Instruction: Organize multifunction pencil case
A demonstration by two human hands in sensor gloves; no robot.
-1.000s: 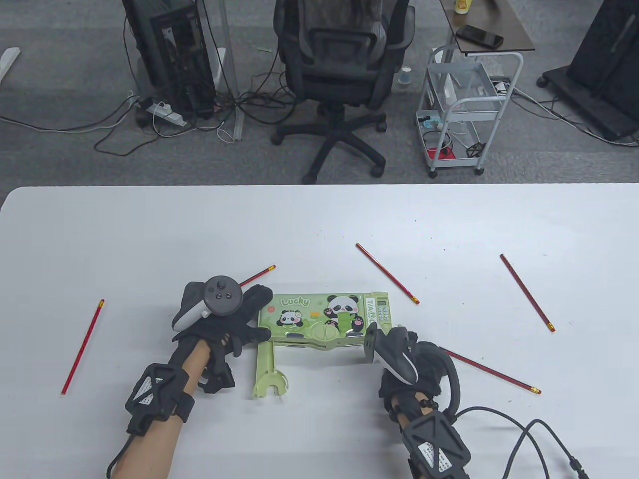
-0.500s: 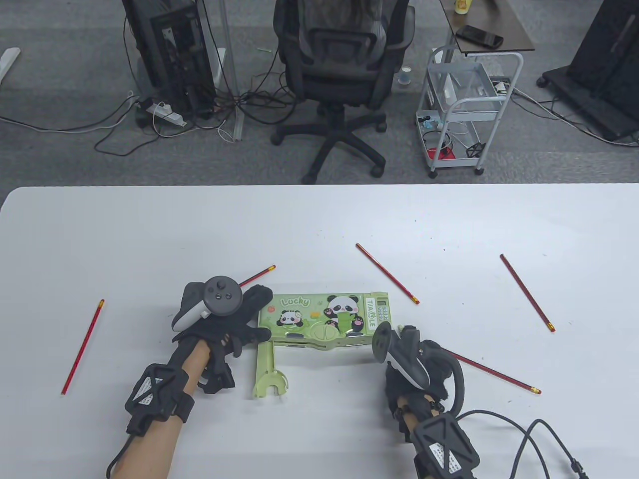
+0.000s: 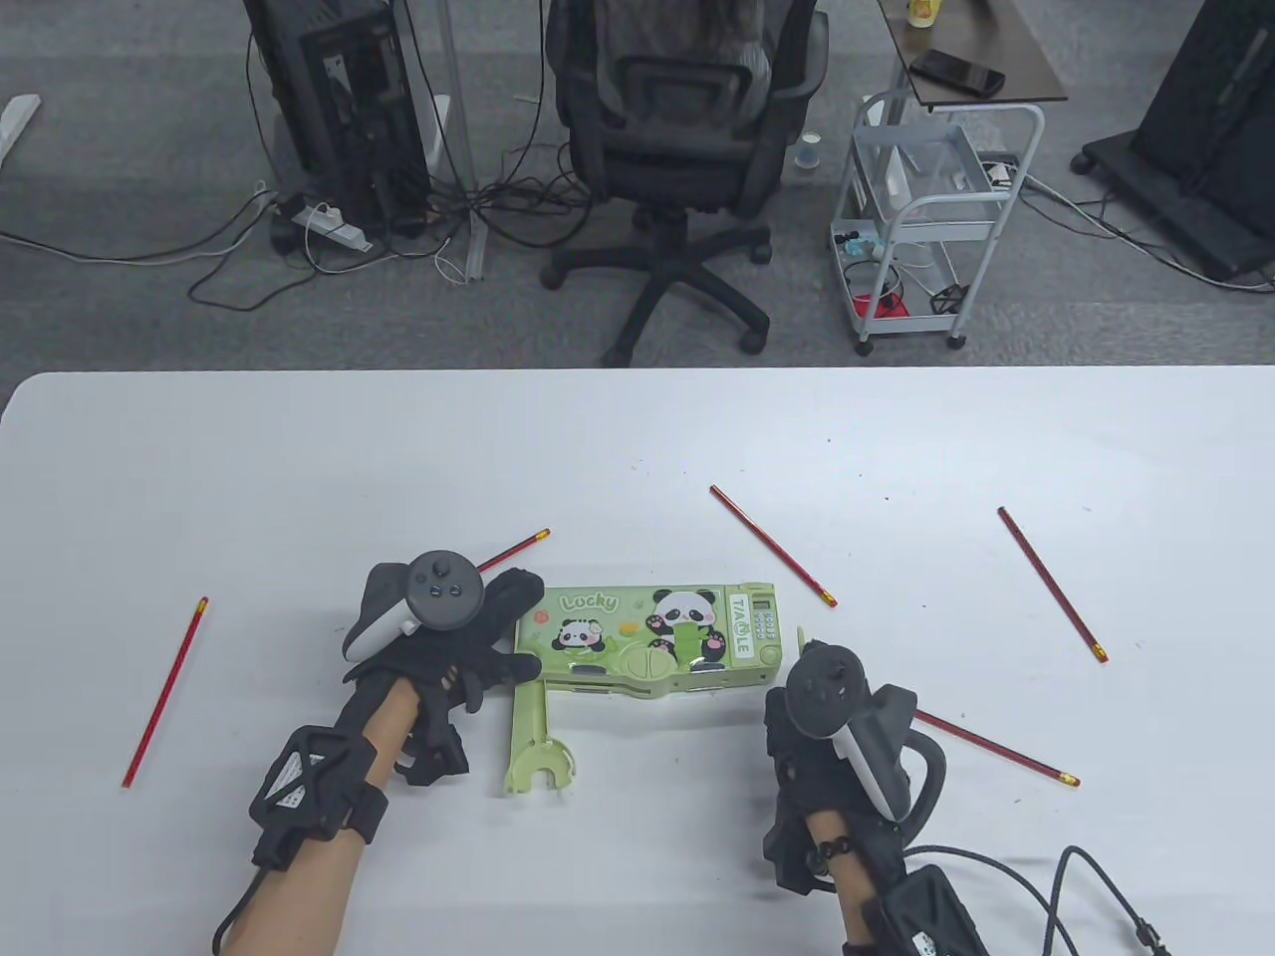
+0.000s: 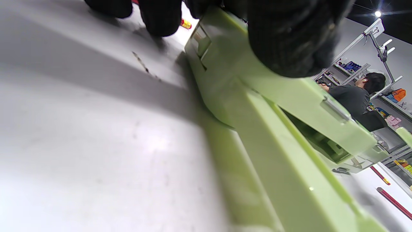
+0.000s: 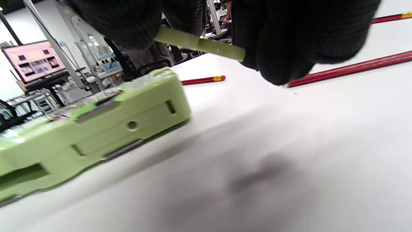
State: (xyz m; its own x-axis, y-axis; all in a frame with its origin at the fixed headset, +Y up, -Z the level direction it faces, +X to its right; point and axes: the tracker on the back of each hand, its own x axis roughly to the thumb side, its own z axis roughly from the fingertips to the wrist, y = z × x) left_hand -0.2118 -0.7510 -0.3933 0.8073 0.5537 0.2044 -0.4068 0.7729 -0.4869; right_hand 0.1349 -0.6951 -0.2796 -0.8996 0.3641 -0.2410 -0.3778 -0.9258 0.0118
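The green pencil case (image 3: 652, 637) lay closed, flat on the white table (image 3: 299, 448), lid hiding its contents. Left hand (image 3: 438, 637) gripped its left end. Right hand (image 3: 832, 727) pinched a thin green strip (image 5: 199, 43) just beside its right end.

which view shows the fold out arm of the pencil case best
The table view: the whole fold-out arm shows, sticking out from the pencil case. The left wrist view shows it blurred, close up; the right wrist view misses it.
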